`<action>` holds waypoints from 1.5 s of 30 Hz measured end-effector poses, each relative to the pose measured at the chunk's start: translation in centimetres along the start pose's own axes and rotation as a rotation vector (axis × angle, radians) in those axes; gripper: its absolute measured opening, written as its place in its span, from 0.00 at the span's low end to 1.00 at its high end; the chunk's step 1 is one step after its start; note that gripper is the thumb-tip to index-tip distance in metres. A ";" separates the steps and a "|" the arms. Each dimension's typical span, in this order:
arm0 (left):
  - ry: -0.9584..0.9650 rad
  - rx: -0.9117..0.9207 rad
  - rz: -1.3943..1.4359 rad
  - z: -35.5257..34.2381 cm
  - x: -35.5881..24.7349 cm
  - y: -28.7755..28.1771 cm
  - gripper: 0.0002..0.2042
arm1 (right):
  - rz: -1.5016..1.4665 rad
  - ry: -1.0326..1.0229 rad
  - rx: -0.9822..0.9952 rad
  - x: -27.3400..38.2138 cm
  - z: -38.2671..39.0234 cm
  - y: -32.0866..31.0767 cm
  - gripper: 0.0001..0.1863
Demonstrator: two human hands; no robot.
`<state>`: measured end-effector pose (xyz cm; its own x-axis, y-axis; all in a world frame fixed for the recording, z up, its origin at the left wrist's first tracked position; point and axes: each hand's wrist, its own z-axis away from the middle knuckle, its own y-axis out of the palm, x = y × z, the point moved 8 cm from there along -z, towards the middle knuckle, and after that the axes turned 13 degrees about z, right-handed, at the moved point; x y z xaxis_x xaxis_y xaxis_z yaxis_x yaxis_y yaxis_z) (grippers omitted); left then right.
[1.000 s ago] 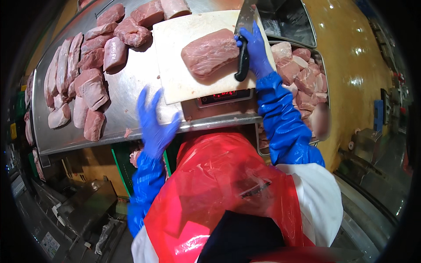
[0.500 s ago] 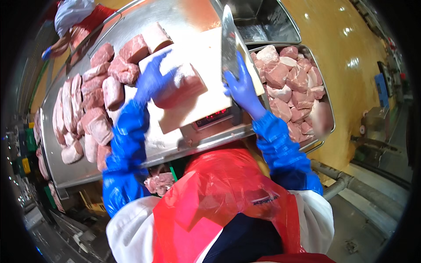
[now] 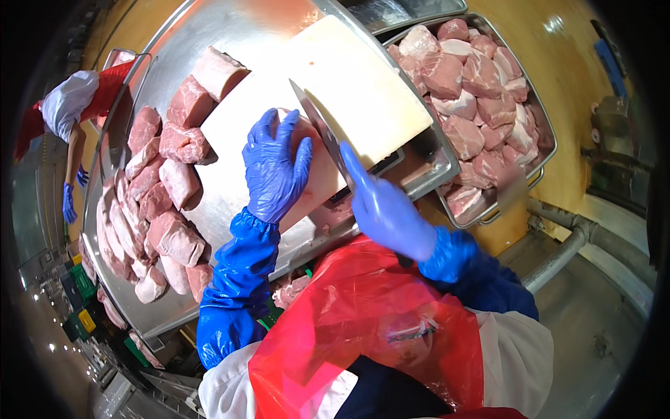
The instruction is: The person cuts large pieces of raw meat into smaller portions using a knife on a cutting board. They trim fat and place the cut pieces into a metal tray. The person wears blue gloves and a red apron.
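Observation:
My left hand (image 3: 278,167), in a blue glove, lies over a pale pink block of meat (image 3: 319,170), fingers spread and touching its top. The hand hides much of the block. In my blue-gloved right hand (image 3: 391,213) is a long knife (image 3: 322,127), its handle hidden in the fist and the forefinger stretched along the back of the blade. The blade points away and to the left, against the right side of the meat. Under the meat is a white cutting board (image 3: 370,91).
Several meat blocks (image 3: 183,143) lie left of the board on the metal table (image 3: 167,59). A metal tub (image 3: 556,145) heaped with cut meat (image 3: 481,77) stands right. Beyond the table at far left, a person (image 3: 70,101) wears white and red. A pipe rail (image 3: 558,260) runs lower right.
The knife has swung down from upright to the meat's right side. My left hand has come from beside the meat onto it. The view has shifted and turned.

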<state>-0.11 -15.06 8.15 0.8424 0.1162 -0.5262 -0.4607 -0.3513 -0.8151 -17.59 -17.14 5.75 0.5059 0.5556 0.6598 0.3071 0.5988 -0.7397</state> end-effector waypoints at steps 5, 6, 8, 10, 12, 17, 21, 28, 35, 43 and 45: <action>0.102 0.118 -0.015 -0.8 -0.8 0.3 0.18 | 0.080 0.047 -0.063 0.4 -1.6 2.0 0.46; 0.118 0.141 0.012 -1.1 -0.8 0.2 0.18 | 0.089 0.036 -0.101 0.1 -3.9 1.9 0.46; 0.170 0.175 0.061 -1.3 -1.1 0.1 0.17 | 0.081 0.104 -0.040 -1.0 -8.6 0.9 0.45; 0.225 0.199 0.108 -0.9 -0.9 -0.1 0.17 | 0.077 0.100 -0.083 -1.8 -8.8 -0.1 0.43; 0.218 0.191 0.140 -0.1 -0.2 -0.7 0.17 | 0.066 0.036 -0.166 -2.0 -5.2 -1.4 0.43; 0.192 0.171 0.188 0.2 0.0 -0.7 0.17 | 0.055 0.020 0.064 -1.2 -3.3 0.5 0.37; 0.258 0.309 0.217 0.2 -0.9 -0.3 0.19 | -0.059 -0.057 -0.019 -1.1 -12.0 -0.1 0.37; 0.117 -0.078 0.158 3.5 -0.4 -1.0 0.20 | 0.123 -0.087 0.249 -2.6 -6.5 -2.4 0.37; 0.050 -0.138 0.077 2.8 -1.0 -0.5 0.12 | -0.020 -0.244 0.126 -2.6 -12.7 -0.7 0.38; -0.040 -0.087 -0.137 2.5 -0.6 -0.1 0.17 | -0.122 -0.167 0.144 -2.2 -8.5 -1.5 0.40; -0.019 0.034 -0.126 1.8 -0.7 -0.6 0.20 | -0.189 -0.060 0.120 -2.7 -6.8 -2.0 0.41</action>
<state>-0.96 -13.28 8.55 0.8891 0.1751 -0.4229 -0.3606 -0.3011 -0.8828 -14.12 -23.74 4.53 0.3982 0.4581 0.7947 0.2916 0.7582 -0.5832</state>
